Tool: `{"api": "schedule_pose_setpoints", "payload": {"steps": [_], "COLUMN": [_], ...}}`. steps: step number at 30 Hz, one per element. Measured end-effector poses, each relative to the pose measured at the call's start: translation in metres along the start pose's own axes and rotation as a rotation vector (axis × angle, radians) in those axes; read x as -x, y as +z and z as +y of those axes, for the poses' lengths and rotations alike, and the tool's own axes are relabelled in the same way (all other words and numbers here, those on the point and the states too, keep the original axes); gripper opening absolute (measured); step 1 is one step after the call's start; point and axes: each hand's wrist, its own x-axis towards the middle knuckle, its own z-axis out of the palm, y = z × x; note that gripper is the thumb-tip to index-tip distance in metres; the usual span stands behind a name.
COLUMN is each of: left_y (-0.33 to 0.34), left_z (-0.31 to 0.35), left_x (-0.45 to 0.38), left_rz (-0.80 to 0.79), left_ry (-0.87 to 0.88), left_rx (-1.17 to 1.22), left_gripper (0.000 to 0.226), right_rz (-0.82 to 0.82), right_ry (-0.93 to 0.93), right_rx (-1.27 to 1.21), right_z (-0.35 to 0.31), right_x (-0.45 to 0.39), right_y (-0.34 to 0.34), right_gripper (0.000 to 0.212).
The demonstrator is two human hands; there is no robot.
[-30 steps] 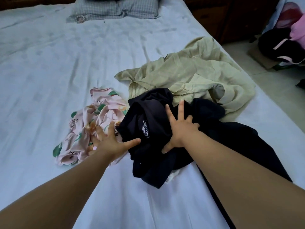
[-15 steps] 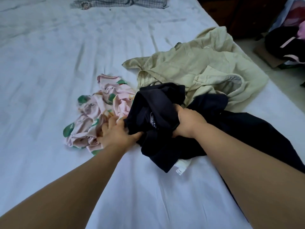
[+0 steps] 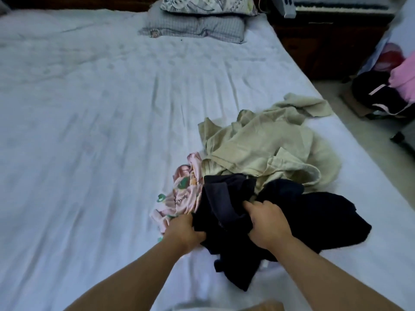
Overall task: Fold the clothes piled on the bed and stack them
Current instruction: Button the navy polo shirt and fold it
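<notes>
A crumpled black garment (image 3: 224,205) lies on the pale bed sheet (image 3: 94,135) at the near right. My left hand (image 3: 183,231) grips its left edge and my right hand (image 3: 268,222) grips a bunch of its cloth in the middle. More black cloth (image 3: 332,216) spreads out to the right. A pink garment with green print (image 3: 182,196) is bunched just left of the black one, partly under it. Behind them lies a rumpled beige shirt (image 3: 265,149).
Two pillows (image 3: 195,28) sit at the head of the bed. A dark wooden cabinet (image 3: 332,43) stands beyond the bed's right edge. On the floor to the right sit a black bag (image 3: 377,93) and pink cloth (image 3: 404,79).
Both hands went from flat and spread on the clothes to gripping the black garment. The view has tilted up and left, so the pile now sits lower right.
</notes>
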Motion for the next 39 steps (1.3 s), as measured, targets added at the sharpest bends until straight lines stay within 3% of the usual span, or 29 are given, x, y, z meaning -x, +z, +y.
{"api": "schedule_pose_setpoints", "payload": {"steps": [6, 8, 12, 17, 19, 21, 22, 24, 25, 27, 36, 39], "left_y": [-0.079, -0.117, -0.188, -0.248, -0.255, -0.269, -0.273, -0.279, -0.283, -0.292, -0.316, -0.326], "left_z": [-0.052, -0.079, -0.151, -0.237, -0.246, -0.270, -0.284, -0.297, -0.300, -0.289, -0.227, -0.199], "left_x": [0.075, 0.102, 0.158, 0.229, 0.238, 0.261, 0.266, 0.271, 0.275, 0.284, 0.322, 0.347], "left_rz": [0.213, 0.295, 0.468, 0.604, 0.648, 0.711, 0.729, 0.754, 0.771, 0.750, 0.650, 0.619], "left_ry": [0.006, -0.001, -0.043, -0.141, -0.126, -0.136, -0.153, -0.175, -0.169, -0.163, -0.161, -0.079], "left_rx": [0.171, 0.198, 0.166, 0.213, 0.245, 0.321, 0.319, 0.293, 0.343, 0.539, 1.091, 1.209], "left_gripper": [0.023, 0.009, 0.016, 0.019, 0.029, 0.007, 0.015, 0.039, 0.043, 0.031, 0.023, 0.022], "right_rz": [0.133, 0.174, 0.265, 0.204, 0.214, 0.221, 0.187, 0.028, -0.010, -0.030, -0.060, -0.064], "right_ry": [-0.186, -0.215, -0.354, -0.452, -0.426, -0.435, -0.414, -0.346, -0.317, -0.245, -0.129, -0.110], "right_rx": [0.038, 0.052, -0.003, -0.122, -0.176, -0.190, -0.173, -0.113, -0.094, -0.112, -0.297, -0.340], "right_z": [-0.095, -0.142, -0.251, -0.375, -0.389, -0.423, -0.436, -0.446, -0.448, -0.446, -0.405, -0.400], "right_x": [-0.002, -0.004, -0.002, 0.013, 0.012, 0.017, 0.020, 0.025, 0.028, 0.036, 0.090, 0.117], "right_y": [-0.059, -0.072, -0.083, -0.100, -0.102, -0.106, -0.110, -0.116, -0.120, -0.133, -0.184, -0.200], "right_gripper": [0.052, 0.053, 0.055, 0.049, 0.046, 0.056, 0.065, 0.069, 0.056, 0.038, 0.028, 0.021]}}
